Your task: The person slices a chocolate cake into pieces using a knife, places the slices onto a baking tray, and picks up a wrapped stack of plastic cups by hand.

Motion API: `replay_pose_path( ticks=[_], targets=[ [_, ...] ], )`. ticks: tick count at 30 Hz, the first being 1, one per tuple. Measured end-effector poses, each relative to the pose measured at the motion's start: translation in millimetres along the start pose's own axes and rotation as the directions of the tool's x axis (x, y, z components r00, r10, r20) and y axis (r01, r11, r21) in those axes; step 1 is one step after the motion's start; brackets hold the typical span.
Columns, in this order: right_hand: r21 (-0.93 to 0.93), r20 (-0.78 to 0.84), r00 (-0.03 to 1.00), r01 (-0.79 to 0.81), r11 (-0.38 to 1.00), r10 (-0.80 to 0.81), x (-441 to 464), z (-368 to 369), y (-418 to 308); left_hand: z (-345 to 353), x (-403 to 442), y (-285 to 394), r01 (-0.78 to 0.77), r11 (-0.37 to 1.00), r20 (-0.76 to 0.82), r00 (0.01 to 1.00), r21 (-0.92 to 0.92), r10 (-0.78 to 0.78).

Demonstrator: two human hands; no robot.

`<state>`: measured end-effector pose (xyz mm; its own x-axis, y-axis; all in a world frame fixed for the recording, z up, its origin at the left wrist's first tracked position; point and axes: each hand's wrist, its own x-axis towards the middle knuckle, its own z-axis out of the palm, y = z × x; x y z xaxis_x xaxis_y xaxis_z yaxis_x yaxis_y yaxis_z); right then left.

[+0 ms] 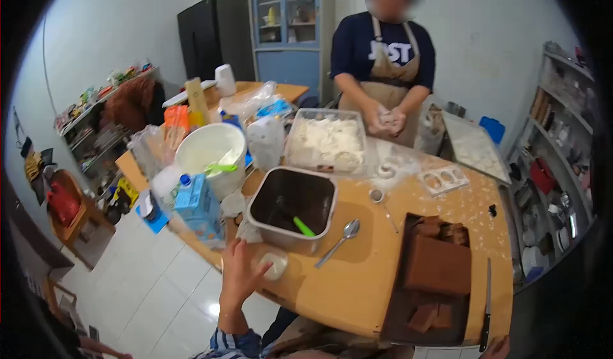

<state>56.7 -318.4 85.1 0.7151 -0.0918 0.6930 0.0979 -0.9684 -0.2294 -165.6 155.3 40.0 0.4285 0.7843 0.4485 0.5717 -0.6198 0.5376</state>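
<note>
My left hand (pixel 239 279) reaches over the front left table edge, fingers apart. Its thumb is right by a small clear plastic tub (pixel 274 266); whether they touch I cannot tell. Just beyond stands a deep metal pan (pixel 325 209) with dark residue and a green-handled tool (pixel 303 227) inside. At the lower right border only a bit of my right hand (pixel 497 348) shows, close to the handle of a long knife (pixel 488 301); its grip is hidden. Left of the knife, a dark tray (pixel 396 308) carries a large brown block (pixel 439 265) and cut brown pieces.
A spoon (pixel 338 243), a small strainer (pixel 377 196) and a white mould (pixel 443 180) lie on the table. Behind are a bin of white flour (pixel 329 142), a white bucket (pixel 211 148) and a blue carton (pixel 196 209). Across the table a person (pixel 386 59) works floury dough in both hands.
</note>
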Motion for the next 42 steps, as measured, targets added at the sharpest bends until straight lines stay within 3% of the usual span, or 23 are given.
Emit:
replay_pose_path(
  ticks=[3,4,7,8,11,14,17,20,24,26,28,30,31,32,35,38,42],
  targets=[
    [0.219,0.038,0.998,-0.050,0.974,0.042,-15,21,26,11,-4,-3,-0.062,0.998,0.052,0.997,-0.031,0.063],
    [0.078,0.316,0.898,-0.347,0.934,0.307,-18,25,35,13,-4,-4,-0.077,0.996,0.061,0.995,-0.052,0.080],
    [0.216,0.285,0.932,-0.292,0.932,0.226,-21,18,24,14,-3,1,-0.054,0.996,0.076,0.995,-0.075,0.059],
    [0.215,0.195,0.954,-0.267,0.939,0.227,-25,22,22,16,-3,1,-0.039,0.996,0.070,0.997,-0.083,0.045],
    [0.141,0.241,0.927,-0.326,0.935,0.287,-21,20,15,15,-6,2,-0.017,0.997,0.085,0.996,-0.080,0.024],
    [0.162,0.327,0.910,-0.321,0.933,0.257,-17,18,14,14,-8,0,-0.007,0.998,0.098,0.995,-0.059,0.013],
    [0.230,0.305,0.936,-0.249,0.941,0.174,-19,23,17,9,-9,4,-0.022,0.999,0.070,0.997,-0.027,0.024],
    [0.232,0.308,0.948,-0.156,0.960,0.079,-17,23,13,10,-12,5,-0.035,0.997,-0.089,0.996,-0.065,0.029],
    [0.229,0.282,0.956,-0.144,0.963,0.076,-17,29,15,14,-14,30,-0.205,0.961,-0.340,0.931,-0.185,0.134],
    [0.205,0.309,0.948,-0.139,0.969,0.070,-16,32,12,17,-20,53,-0.281,0.922,-0.320,0.928,-0.266,0.190],
    [0.337,0.333,0.931,-0.269,0.902,0.153,-31,78,53,30,-27,75,-0.316,0.850,-0.240,0.943,-0.421,0.231],
    [0.329,0.350,0.933,-0.207,0.921,0.085,-33,69,43,46,-37,96,-0.302,0.791,-0.060,0.945,-0.532,0.320],
    [0.375,0.479,0.863,-0.369,0.850,0.163,-17,42,12,53,-44,106,-0.284,0.758,0.039,0.926,-0.587,0.376],
    [0.362,0.314,0.945,-0.205,0.909,0.089,-25,53,19,57,-51,115,-0.260,0.755,0.142,0.896,-0.603,0.422],
    [0.343,0.389,0.918,-0.217,0.914,0.072,-15,48,12,73,-73,136,-0.186,0.745,0.389,0.758,-0.640,0.524],
    [0.434,0.396,0.917,-0.230,0.871,0.045,-16,58,18,88,-88,146,-0.099,0.749,0.521,0.659,-0.655,0.543],
    [0.449,0.451,0.891,-0.283,0.848,0.059,-11,66,18,104,-95,163,0.022,0.768,0.608,0.626,-0.640,0.488]
  ],
)
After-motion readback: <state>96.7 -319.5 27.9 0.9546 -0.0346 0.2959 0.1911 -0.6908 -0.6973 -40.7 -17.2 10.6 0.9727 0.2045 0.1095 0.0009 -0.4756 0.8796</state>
